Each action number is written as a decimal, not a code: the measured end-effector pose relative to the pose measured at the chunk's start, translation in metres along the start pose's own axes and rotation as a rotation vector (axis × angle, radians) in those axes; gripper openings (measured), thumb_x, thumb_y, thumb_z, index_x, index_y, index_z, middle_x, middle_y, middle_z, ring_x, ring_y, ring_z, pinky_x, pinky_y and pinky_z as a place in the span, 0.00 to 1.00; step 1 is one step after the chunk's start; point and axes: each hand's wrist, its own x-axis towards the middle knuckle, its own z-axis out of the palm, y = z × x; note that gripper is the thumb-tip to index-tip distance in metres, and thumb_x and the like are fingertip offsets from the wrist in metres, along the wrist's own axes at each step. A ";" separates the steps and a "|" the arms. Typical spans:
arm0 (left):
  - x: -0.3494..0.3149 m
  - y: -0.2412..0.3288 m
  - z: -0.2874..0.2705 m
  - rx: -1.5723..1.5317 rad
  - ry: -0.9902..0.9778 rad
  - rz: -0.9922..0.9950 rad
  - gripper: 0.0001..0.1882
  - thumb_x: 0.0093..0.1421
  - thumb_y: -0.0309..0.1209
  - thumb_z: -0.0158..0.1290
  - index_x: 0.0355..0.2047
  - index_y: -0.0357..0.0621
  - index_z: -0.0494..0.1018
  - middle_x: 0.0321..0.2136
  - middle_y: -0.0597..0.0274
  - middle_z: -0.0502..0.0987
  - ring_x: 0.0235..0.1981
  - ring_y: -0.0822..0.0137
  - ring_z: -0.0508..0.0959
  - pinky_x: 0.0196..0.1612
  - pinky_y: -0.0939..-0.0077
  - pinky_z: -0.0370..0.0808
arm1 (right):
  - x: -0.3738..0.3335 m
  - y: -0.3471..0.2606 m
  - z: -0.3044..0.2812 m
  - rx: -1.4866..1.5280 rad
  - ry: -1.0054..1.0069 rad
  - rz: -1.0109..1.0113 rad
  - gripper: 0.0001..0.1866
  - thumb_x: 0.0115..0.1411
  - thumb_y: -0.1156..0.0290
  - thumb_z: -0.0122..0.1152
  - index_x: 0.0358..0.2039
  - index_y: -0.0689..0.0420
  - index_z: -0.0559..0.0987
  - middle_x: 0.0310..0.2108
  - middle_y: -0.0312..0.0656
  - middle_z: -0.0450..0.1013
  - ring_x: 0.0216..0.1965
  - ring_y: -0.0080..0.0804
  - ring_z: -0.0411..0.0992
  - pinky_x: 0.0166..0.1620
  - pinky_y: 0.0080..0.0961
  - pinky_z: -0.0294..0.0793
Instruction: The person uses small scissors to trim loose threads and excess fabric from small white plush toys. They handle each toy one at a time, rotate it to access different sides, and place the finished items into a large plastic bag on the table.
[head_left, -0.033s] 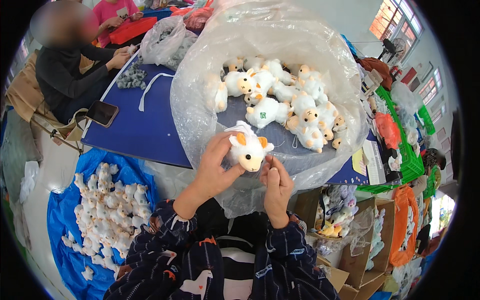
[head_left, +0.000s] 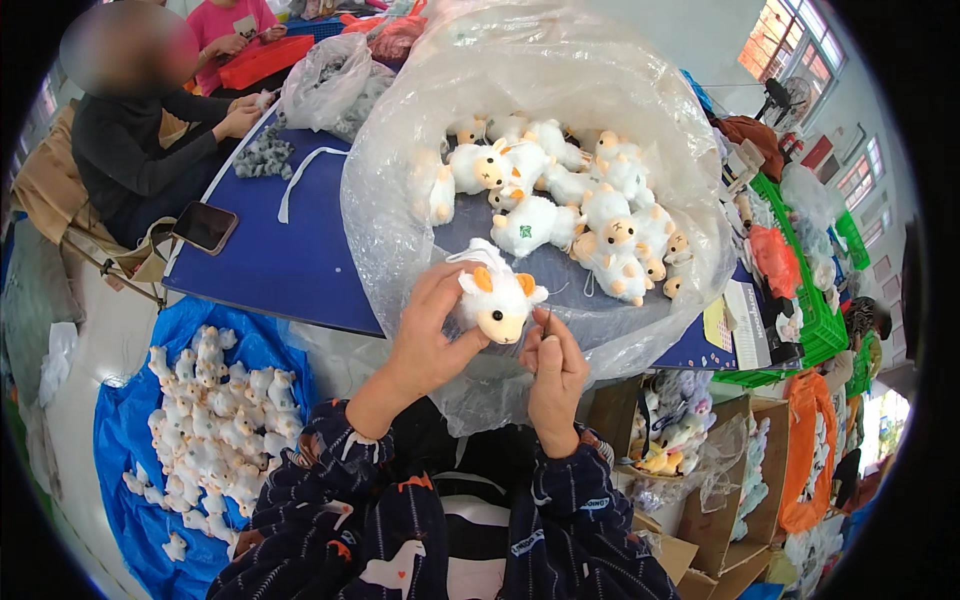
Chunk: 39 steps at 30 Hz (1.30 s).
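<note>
My left hand (head_left: 428, 335) is closed round a white plush sheep (head_left: 503, 308) with orange ears, a cream muzzle and a black eye. The sheep's face is turned toward my right side. Beside its muzzle, my right hand (head_left: 556, 375) pinches a thin dark needle-like tool (head_left: 547, 325); its exact kind is too small to tell. Past my hands, several matching plush sheep (head_left: 537, 224) lie heaped in a large clear plastic bag (head_left: 400, 130), its mouth spread toward me on the blue table (head_left: 265, 255).
A blue sheet (head_left: 118, 430) on the floor at left holds many small white plush toys. A phone (head_left: 206, 228) and a white strap (head_left: 292, 185) lie on the table. Co-workers sit at far left. Cardboard boxes (head_left: 715, 500) and green crates (head_left: 825, 330) stand at right.
My right fingers have shifted very slightly, and more of the thin dark tool shows between them. The sheep and my left hand stay in place.
</note>
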 end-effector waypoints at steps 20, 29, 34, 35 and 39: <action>-0.005 0.038 -0.010 0.185 0.052 0.198 0.27 0.36 0.22 0.60 0.41 0.37 0.69 0.42 0.54 0.70 0.46 0.52 0.68 0.48 0.64 0.66 | -0.014 -0.040 0.012 0.001 0.000 -0.071 0.25 0.50 0.76 0.63 0.49 0.66 0.67 0.34 0.34 0.67 0.30 0.14 0.64 0.30 0.10 0.63; -0.019 0.022 -0.001 -0.336 -0.018 -0.224 0.27 0.47 0.24 0.59 0.48 0.36 0.64 0.44 0.58 0.69 0.45 0.67 0.71 0.47 0.73 0.70 | -0.016 -0.044 0.026 0.032 -0.057 -0.143 0.27 0.50 0.82 0.61 0.51 0.64 0.65 0.34 0.35 0.68 0.31 0.13 0.65 0.29 0.08 0.62; -0.019 0.023 -0.003 -0.460 -0.044 -0.319 0.29 0.49 0.25 0.59 0.51 0.36 0.61 0.45 0.60 0.69 0.45 0.70 0.71 0.48 0.74 0.69 | -0.017 -0.046 0.029 0.029 -0.081 -0.128 0.25 0.52 0.81 0.60 0.51 0.64 0.65 0.34 0.36 0.69 0.31 0.13 0.65 0.30 0.08 0.62; -0.020 0.021 -0.003 -0.481 -0.048 -0.328 0.30 0.49 0.25 0.59 0.51 0.36 0.60 0.46 0.59 0.69 0.46 0.70 0.71 0.48 0.74 0.69 | -0.017 -0.047 0.029 0.027 -0.083 -0.121 0.24 0.52 0.81 0.60 0.50 0.64 0.65 0.34 0.36 0.69 0.31 0.13 0.65 0.30 0.08 0.62; -0.025 0.013 -0.001 -0.581 -0.072 -0.357 0.31 0.49 0.25 0.58 0.52 0.36 0.58 0.46 0.59 0.69 0.47 0.69 0.70 0.49 0.74 0.67 | -0.019 -0.048 0.030 0.029 -0.071 -0.073 0.22 0.52 0.81 0.60 0.48 0.64 0.67 0.33 0.35 0.69 0.30 0.13 0.65 0.30 0.09 0.62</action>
